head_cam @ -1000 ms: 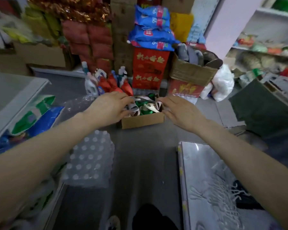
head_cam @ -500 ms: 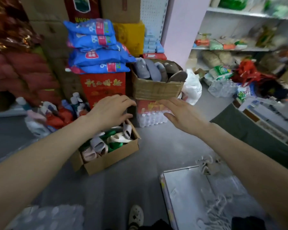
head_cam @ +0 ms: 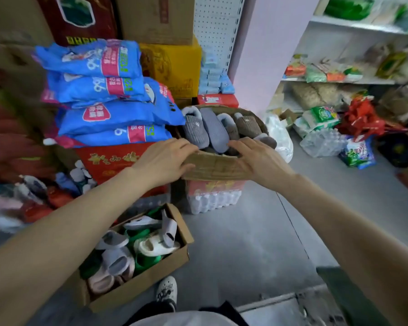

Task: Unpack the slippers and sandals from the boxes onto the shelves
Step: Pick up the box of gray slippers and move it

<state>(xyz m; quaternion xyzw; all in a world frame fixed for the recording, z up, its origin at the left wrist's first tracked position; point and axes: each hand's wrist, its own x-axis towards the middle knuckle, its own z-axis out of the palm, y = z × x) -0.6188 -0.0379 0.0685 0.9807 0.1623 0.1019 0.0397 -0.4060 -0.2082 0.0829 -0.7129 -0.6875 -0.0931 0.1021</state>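
I am taking hold of the slipper box point(head_cam: 212, 168) on the bottled-water pack point(head_cam: 213, 200): left hand point(head_cam: 166, 161) and right hand point(head_cam: 257, 158) are curling over its near rim. Next move, I judge: lifting it level toward the shelves point(head_cam: 339, 81).

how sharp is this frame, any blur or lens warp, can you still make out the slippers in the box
Head view: centre fairly sharp, so the grey slippers in the upper box between left hand and right hand read clearly; edges smear with motion blur, worst at the shelves; wide-angle warp bows the forearms; light soft, no glare.
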